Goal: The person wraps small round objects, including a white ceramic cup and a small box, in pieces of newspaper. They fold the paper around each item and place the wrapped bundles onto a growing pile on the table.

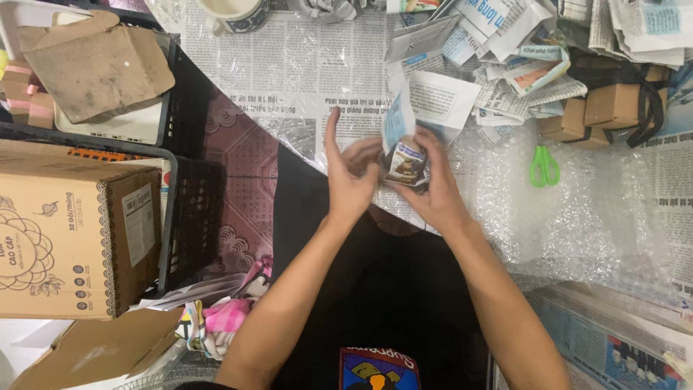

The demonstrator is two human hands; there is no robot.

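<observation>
Both hands grip one small jar [406,165] — left hand [351,180], right hand [433,191] — newspaper sheet [433,101] only partly wrapped around it, most folding left.

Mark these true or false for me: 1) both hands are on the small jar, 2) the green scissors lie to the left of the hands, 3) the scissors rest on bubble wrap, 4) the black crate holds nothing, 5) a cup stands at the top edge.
1. True: the left hand and right hand hold the small jar, with a piece of newspaper behind it.
2. False: the green scissors lie to the right of the hands.
3. True: they rest on the bubble wrap.
4. False: the black crate holds a cardboard box.
5. True: a cup stands there on newspaper.
</observation>
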